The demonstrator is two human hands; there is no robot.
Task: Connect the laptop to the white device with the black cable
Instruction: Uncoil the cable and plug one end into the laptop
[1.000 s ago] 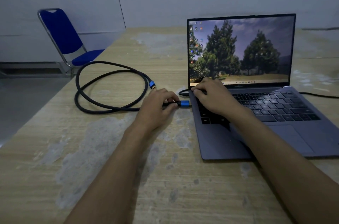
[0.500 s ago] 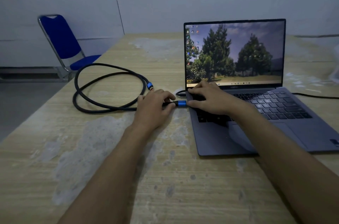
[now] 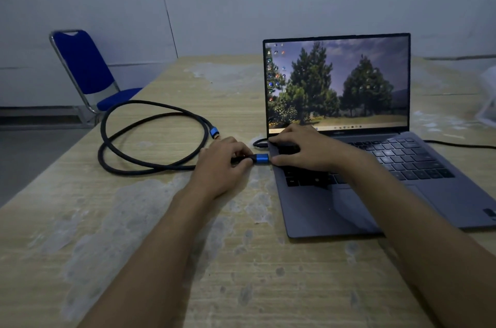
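Observation:
An open grey laptop (image 3: 402, 193) with a tree wallpaper sits on the right of the wooden table (image 3: 134, 220). A black braided cable (image 3: 150, 166) lies looped to its left. My left hand (image 3: 222, 166) pinches the cable just behind its blue plug (image 3: 261, 159), whose tip touches the laptop's left edge. The cable's other blue plug (image 3: 214, 132) lies free on the table. My right hand (image 3: 303, 149) rests spread on the keyboard's left side, pressing the laptop down. A whitish object (image 3: 488, 102) shows at the far right edge, cut off.
A thinner black cord (image 3: 259, 143) enters the laptop's left rear corner, and another (image 3: 461, 144) trails off right. A blue chair (image 3: 86, 69) stands beyond the table's left edge. A grey wall is behind.
The view has tilted and shifted, so the laptop sits further left in the picture. My hands keep their grips; the blue plug stays against the laptop's left edge.

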